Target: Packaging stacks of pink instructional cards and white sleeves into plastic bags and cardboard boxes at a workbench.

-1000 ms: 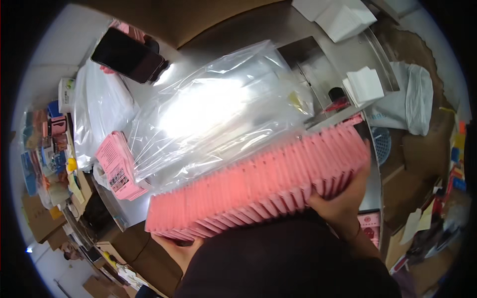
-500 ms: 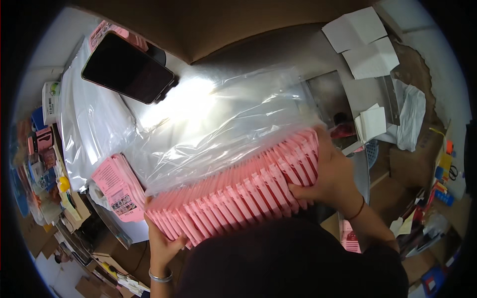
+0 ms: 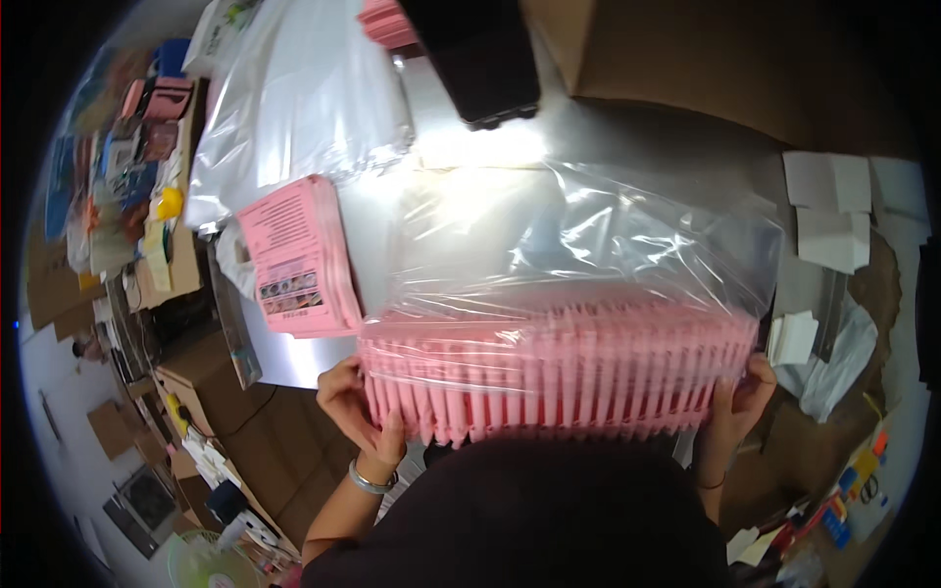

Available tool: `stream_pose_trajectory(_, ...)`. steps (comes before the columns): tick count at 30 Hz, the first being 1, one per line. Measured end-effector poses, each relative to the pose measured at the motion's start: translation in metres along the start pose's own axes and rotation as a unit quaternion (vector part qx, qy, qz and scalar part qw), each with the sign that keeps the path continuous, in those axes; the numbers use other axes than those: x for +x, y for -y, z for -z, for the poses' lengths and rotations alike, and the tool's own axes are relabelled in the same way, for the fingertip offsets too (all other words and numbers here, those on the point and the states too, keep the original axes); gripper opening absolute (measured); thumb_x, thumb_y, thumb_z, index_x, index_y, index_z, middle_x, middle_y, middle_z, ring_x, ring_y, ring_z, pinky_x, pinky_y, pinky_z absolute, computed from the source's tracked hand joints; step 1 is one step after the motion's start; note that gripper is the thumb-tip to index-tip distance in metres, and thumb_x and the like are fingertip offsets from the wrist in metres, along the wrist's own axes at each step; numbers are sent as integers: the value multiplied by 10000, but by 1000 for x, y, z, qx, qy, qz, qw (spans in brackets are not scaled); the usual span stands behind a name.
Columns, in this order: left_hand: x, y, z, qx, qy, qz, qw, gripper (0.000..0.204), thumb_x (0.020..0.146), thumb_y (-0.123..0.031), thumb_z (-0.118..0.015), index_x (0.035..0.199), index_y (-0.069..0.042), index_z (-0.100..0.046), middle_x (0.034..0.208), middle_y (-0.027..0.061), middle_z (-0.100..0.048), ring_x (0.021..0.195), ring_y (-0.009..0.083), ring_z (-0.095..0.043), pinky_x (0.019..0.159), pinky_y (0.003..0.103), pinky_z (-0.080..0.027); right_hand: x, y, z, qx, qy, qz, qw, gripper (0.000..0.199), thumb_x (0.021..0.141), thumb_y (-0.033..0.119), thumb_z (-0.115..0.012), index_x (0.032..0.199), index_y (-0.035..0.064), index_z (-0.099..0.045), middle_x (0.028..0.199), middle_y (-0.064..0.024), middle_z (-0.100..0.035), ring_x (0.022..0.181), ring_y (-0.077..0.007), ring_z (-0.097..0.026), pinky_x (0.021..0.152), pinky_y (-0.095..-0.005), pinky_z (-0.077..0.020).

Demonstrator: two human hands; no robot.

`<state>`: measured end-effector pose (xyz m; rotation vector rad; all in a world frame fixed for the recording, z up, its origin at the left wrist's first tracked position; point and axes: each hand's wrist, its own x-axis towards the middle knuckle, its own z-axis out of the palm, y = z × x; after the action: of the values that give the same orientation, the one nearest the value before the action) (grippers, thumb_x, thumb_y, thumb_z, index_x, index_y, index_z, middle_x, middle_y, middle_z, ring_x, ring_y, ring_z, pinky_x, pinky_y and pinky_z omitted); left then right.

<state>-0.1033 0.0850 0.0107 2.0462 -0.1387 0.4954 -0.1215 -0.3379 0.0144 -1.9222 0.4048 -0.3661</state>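
A long row of pink packets, standing on edge side by side, lies at the near side of the metal table against my dark top. A clear plastic bag spreads out beyond the row, and its film lies over the packets' upper side. My left hand is closed on the row's left end, thumb on the near side. At the right end, my right hand grips the packets and the film around them. Some fingers of both hands are hidden behind the row.
Left of the row lies a stack of printed pink packets. Clear plastic bags are piled behind it. A black phone stands at the far middle, next to a cardboard box. White paper pieces lie at the right.
The view has swung, so the table's things sit differently. The plastic bag's film now reaches over the packets. My right hand has moved from around the row's far right corner to its near right end.
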Motion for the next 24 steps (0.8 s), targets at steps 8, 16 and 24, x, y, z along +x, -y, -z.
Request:
stream_pose_trajectory(8,-1,0,-12,-119,28,88,989,721,837,-397,-639,1350,33,-370,1387,276,-400,1237,363,-443,1055,458,-324,5,16,-5,-26,110,-18,993,703,914,259,-544,1478,-44,-252,1483,-167,-345,1350,-249,-352,1120,-363,-242)
stream_pose_trajectory(16,4,-16,-13,8,10,121,993,764,818,-499,-607,1330,31,-404,1163,170,-450,1056,266,-482,976,412,-368,-10,6,-4,-8,67,-26,997,711,943,296,-494,1488,-60,-208,1515,-195,-299,1343,-258,-368,1108,-367,-265)
stream_pose_trajectory(24,-22,5,-38,-202,-183,74,959,695,812,-421,-651,1293,10,-394,1146,147,-458,1065,240,-484,1003,394,-355,-7,11,-34,98,-132,-14,986,466,939,204,-483,1315,-67,-438,1191,-113,-500,1062,-199,-490,960,-338,-375)
